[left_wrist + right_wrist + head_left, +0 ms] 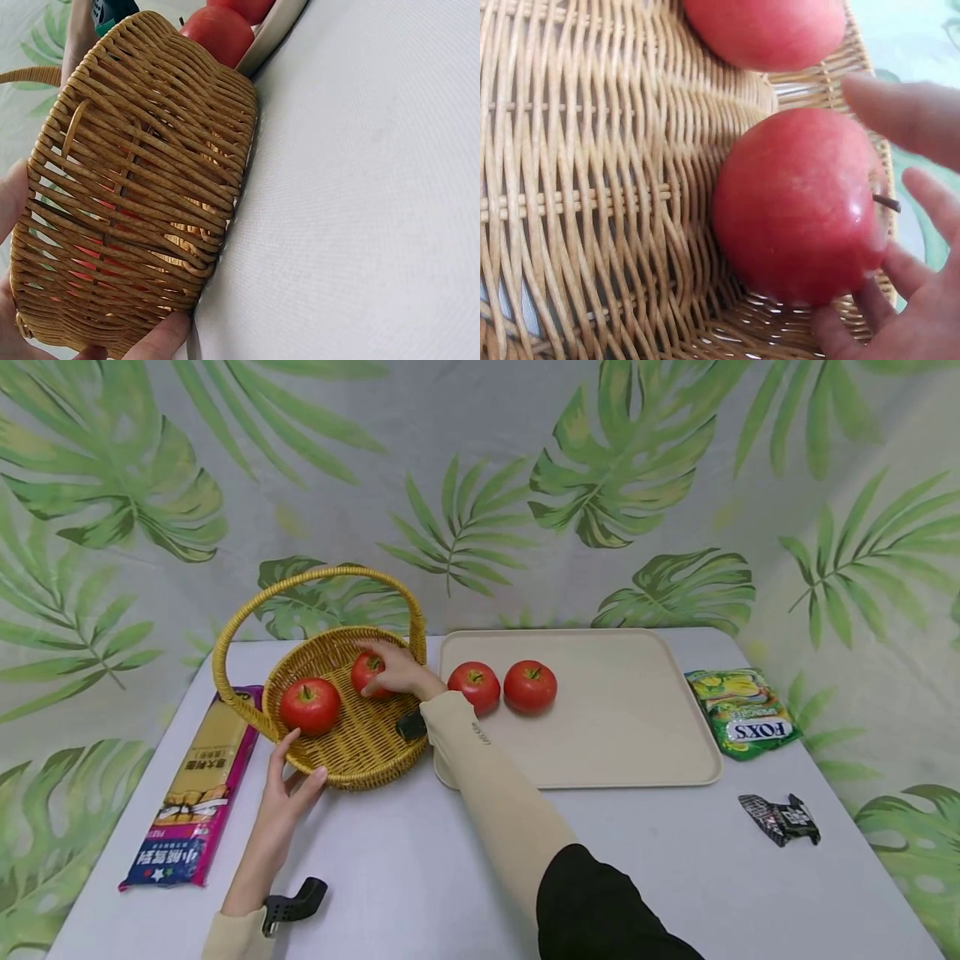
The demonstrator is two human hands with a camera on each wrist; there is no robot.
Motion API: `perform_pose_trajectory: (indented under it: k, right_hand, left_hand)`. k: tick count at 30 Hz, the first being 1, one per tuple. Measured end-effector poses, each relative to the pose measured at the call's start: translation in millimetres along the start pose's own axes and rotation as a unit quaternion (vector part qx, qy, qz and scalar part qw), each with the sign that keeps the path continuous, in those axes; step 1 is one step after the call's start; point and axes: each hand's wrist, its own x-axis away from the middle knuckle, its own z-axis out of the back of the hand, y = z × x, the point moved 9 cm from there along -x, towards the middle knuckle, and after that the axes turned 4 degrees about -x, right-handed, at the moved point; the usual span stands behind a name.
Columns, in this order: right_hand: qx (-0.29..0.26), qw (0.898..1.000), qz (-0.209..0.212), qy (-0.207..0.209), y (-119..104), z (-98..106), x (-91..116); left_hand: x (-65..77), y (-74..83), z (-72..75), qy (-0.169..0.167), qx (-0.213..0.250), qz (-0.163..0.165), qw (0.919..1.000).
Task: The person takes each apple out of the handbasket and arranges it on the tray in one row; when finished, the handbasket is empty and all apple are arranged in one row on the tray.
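Observation:
A woven wicker basket (367, 764) with a tall arched handle stands at the left of the table. Inside it, one red apple (310, 706) lies on the left and a second apple (799, 206) on the right. My right hand (401, 670) reaches in over that second apple, its fingers around one side and the thumb apart from the skin in the right wrist view. With my left hand (283, 797) I hold the near left side of the basket, fingers and thumb spread along the weave, as the left wrist view also shows.
Right of the basket is a beige tray (615, 727) carrying two apples (530, 687) near its left end. A long pasta packet (187, 785) lies left of the basket. A green FOXS bag (742, 714) and a small black wrapper (782, 818) lie at the right.

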Motion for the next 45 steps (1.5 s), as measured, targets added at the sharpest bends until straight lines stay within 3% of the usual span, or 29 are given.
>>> perform_pose_trajectory:
  k: [3,6,16,23,25,29,34,39,45]
  right_hand:
    - [0.033,0.999,-0.026,0.004,3.8,-1.8,0.9]
    - [0.025,0.999,-0.046,0.010,6.4,-2.9,2.5]
    - [-0.080,0.996,-0.038,0.003,9.2,-10.9,4.7]
    - [-0.089,0.993,-0.063,0.047,11.6,-3.7,10.7]
    - [-0.085,0.994,-0.056,0.046,10.3,-0.3,12.5]
    - [-0.096,0.995,-0.005,0.015,1.5,6.2,15.7]
    - [-0.127,0.991,0.034,-0.038,-9.9,14.6,27.2]
    - [-0.128,0.987,0.071,-0.065,-19.5,27.4,43.0]
    - [-0.132,0.986,0.073,-0.068,-10.7,51.0,70.2]
  left_hand:
    - [-0.5,0.3,-0.9,-0.002,0.003,0.002,1.0000]
    - [-1.3,0.6,-1.8,-0.003,0.006,0.002,1.0000]
    - [-1.1,-0.1,0.0,-0.002,0.006,-0.002,1.0000]
    - [-2.5,0.8,0.4,-0.007,0.007,-0.009,0.9999]
    - [-2.7,0.5,0.8,-0.006,0.008,-0.010,0.9999]
    - [-1.6,-0.1,2.0,-0.005,0.005,-0.009,0.9999]
    - [-0.6,0.5,1.9,-0.006,-0.003,-0.007,0.9999]
    - [-2.0,-0.1,1.4,-0.004,0.007,-0.007,0.9999]
    - [-2.6,-1.3,-0.7,-0.002,0.016,-0.007,0.9999]
